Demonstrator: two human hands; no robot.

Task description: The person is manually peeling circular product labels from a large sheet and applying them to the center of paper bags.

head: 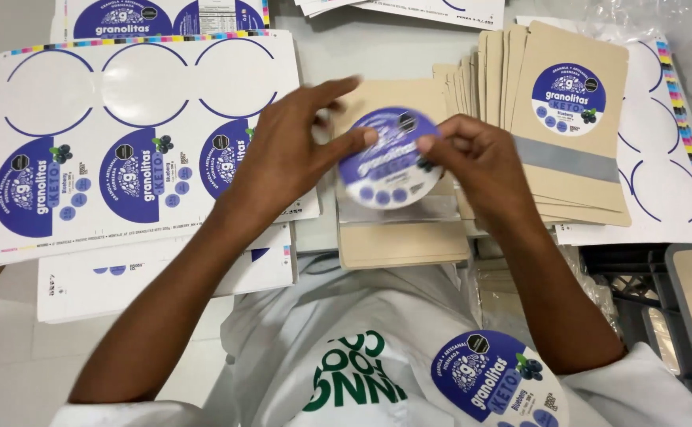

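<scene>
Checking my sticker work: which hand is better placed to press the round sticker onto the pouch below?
Probably the left hand: its fingers spread over the round sticker, above the pouch. The right hand only pinches its edge.

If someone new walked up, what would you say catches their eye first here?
Probably the round blue sticker held at centre between the left hand and right hand, over a tan pouch. A sticker sheet lies left, a fanned stack of labelled pouches right.
</scene>
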